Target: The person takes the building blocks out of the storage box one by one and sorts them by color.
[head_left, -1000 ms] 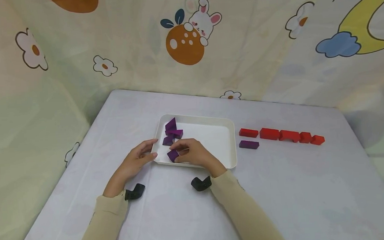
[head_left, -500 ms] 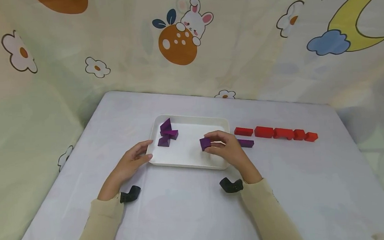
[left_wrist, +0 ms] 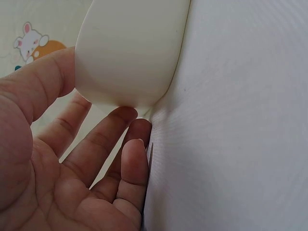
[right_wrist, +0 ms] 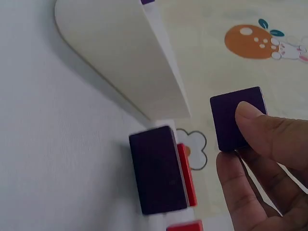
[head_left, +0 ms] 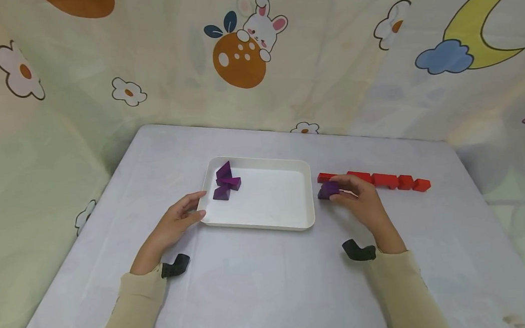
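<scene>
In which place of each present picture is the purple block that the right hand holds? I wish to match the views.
Head: right of centre, just past the right end of the white tray; the purple block is in the right hand.
Left wrist: not in it.
Right wrist: right of the middle, in the same hand.
Shared landmark: the printed rabbit, top centre in head, upper left in left wrist, upper right in right wrist.

Soft, diffuse head-view light; dimmer wrist views.

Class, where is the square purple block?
In the head view, the right hand pinches the square purple block just right of the white tray, near the red blocks.
</scene>
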The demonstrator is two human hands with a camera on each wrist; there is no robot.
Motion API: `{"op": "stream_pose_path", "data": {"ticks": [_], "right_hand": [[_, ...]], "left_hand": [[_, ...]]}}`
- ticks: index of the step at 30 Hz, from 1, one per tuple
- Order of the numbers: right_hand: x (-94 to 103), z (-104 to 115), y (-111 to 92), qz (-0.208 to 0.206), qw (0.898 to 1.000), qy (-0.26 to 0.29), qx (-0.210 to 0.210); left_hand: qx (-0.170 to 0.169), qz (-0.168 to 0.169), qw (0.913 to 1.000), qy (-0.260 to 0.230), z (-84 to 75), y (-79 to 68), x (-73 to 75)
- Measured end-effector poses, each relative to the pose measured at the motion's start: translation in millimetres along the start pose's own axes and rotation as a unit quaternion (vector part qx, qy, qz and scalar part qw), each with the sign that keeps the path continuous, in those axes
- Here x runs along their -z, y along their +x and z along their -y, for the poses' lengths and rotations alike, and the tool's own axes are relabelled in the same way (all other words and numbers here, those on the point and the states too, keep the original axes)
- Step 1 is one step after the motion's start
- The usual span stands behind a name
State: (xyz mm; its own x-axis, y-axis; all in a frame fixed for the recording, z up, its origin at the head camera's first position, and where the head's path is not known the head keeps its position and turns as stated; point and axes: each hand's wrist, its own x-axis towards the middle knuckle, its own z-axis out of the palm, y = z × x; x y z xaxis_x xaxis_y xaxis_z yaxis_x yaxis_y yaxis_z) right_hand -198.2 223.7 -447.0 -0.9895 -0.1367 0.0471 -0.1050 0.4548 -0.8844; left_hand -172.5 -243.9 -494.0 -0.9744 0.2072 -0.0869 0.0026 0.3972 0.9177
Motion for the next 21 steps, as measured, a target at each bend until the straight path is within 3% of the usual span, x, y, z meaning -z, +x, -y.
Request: {"op": "stream_pose_path", "data": {"ticks": [9,21], "right_hand": [[32.0,-28,-6,-0.036,0.997,-0.068,-0.024],[32.4,-48,0,-0.015,0.990,-0.118,-0.072]], "left_hand": [[-0.007,0.001,1.0000,-0.003,1.4,0.1,0.0],[-0.005,0.001,0.9999,-0.009,3.6,0.1,0.5]]}}
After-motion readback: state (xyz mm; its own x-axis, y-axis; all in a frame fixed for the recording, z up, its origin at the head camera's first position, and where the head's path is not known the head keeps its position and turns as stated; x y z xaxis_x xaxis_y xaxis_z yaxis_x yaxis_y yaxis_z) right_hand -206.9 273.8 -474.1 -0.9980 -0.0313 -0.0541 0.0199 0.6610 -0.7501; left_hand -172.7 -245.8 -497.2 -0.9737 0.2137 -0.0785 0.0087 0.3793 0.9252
